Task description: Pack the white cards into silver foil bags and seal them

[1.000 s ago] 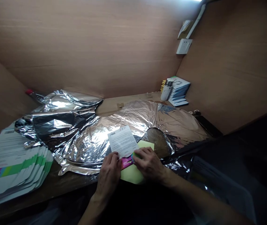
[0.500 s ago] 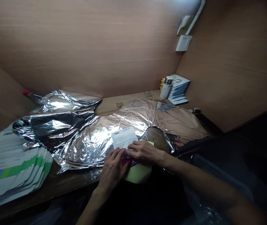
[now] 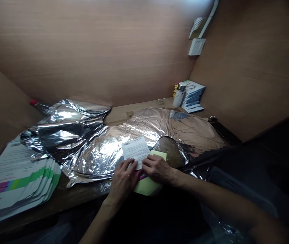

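A white printed sheet [image 3: 135, 149] with a barcode at its upper left lies over the silver foil. My left hand [image 3: 124, 178] is closed at the sheet's lower left edge, fingers curled. At its lower right edge my right hand [image 3: 157, 167] pinches with bent fingers. Under both hands is pale yellow-green paper [image 3: 148, 187], one corner of it showing past my right hand. A narrow strip of something purple [image 3: 142, 176] shows between the hands; its kind is mostly hidden. Spread beneath is a large crinkled silver foil piece [image 3: 144, 123] with rounded cutouts.
Fanned printed sheets or folders [image 3: 20, 183] with a green band are stacked at left. A bottle with red cap [image 3: 39, 105] lies behind the foil. At the back right stand a flask [image 3: 179, 95] and a stack of booklets [image 3: 194, 96]. A basket [image 3: 236, 186] sits lower right.
My hands have moved slightly apart along the sheet's lower edge, so more of its printed face shows. The right hand has shifted a little down and right. The camera view has turned slightly.
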A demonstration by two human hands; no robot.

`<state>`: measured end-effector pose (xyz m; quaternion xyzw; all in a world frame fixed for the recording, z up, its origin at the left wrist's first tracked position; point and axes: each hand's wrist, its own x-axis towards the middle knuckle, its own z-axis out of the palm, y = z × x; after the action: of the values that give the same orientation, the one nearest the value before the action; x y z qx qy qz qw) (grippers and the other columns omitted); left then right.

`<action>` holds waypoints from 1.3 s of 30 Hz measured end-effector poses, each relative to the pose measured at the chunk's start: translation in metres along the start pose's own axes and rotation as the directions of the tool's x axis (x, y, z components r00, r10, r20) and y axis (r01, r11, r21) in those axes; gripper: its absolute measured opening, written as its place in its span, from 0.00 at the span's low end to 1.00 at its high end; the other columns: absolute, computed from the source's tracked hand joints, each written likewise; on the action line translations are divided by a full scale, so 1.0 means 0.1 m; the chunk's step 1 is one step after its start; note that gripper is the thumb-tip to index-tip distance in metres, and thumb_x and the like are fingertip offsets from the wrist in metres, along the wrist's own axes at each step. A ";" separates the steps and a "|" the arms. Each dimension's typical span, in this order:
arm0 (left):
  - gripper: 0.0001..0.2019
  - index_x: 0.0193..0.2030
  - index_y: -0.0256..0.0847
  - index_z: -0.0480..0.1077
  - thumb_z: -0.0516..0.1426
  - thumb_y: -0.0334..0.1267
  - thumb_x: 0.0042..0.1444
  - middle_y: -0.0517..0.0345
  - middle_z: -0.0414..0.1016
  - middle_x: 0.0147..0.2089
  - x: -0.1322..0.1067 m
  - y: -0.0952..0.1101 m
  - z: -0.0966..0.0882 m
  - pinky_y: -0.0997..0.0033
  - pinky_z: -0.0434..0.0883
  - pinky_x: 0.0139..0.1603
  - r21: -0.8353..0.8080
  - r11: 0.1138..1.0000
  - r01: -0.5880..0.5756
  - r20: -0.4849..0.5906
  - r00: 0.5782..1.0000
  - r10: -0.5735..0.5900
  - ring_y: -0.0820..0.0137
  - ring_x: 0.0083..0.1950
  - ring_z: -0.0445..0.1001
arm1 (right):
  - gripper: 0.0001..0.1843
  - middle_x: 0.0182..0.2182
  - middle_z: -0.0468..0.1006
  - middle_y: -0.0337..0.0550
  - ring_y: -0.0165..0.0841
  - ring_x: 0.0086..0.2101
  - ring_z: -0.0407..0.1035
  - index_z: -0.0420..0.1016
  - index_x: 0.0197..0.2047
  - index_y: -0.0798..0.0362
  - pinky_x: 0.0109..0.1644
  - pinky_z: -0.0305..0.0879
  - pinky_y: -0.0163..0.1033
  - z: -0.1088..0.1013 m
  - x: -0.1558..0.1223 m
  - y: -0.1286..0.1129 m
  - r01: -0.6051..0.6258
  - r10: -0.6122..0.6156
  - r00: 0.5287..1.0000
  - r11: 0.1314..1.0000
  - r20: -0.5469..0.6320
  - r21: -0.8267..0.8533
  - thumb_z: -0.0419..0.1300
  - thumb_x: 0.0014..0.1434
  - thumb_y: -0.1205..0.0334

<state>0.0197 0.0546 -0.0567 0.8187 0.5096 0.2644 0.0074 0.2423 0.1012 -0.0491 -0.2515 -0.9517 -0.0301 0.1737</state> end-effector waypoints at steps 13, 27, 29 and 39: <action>0.27 0.70 0.37 0.66 0.55 0.48 0.69 0.40 0.64 0.74 -0.23 0.09 0.08 0.45 0.69 0.67 0.300 0.914 -0.275 0.159 0.959 0.236 0.46 0.74 0.64 | 0.23 0.64 0.75 0.55 0.44 0.65 0.66 0.71 0.66 0.53 0.64 0.63 0.54 -0.04 -0.51 0.06 -0.088 0.084 0.996 0.988 0.033 0.125 0.59 0.72 0.55; 0.26 0.67 0.31 0.68 0.51 0.27 0.63 0.35 0.69 0.71 -0.34 0.29 0.28 0.46 0.70 0.67 0.386 0.864 -0.324 0.053 0.943 0.330 0.42 0.70 0.68 | 0.31 0.73 0.57 0.63 0.49 0.72 0.51 0.61 0.72 0.57 0.73 0.50 0.57 -0.20 0.71 0.28 -0.250 0.255 0.961 0.967 -0.106 0.052 0.49 0.76 0.46; 0.26 0.69 0.32 0.66 0.52 0.29 0.64 0.35 0.69 0.70 -0.34 0.26 0.28 0.45 0.71 0.66 0.352 0.882 -0.315 0.048 0.947 0.319 0.42 0.70 0.69 | 0.31 0.73 0.57 0.62 0.50 0.72 0.50 0.57 0.74 0.56 0.74 0.48 0.59 -0.05 0.95 0.32 -0.276 0.280 0.956 0.960 -0.088 0.056 0.48 0.76 0.46; 0.38 0.80 0.47 0.45 0.52 0.31 0.65 0.48 0.67 0.73 -0.40 0.34 0.30 0.43 0.74 0.65 0.168 0.961 -0.219 0.000 0.975 0.222 0.46 0.71 0.68 | 0.36 0.75 0.51 0.61 0.53 0.74 0.43 0.49 0.77 0.54 0.75 0.39 0.63 0.14 0.95 0.28 -0.384 0.385 0.923 0.916 0.019 0.116 0.45 0.75 0.42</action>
<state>0.0480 0.0126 -0.0900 0.8656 0.4356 0.2279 -0.0955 0.1742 0.1725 -0.0302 -0.4227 -0.8835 0.0602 0.1925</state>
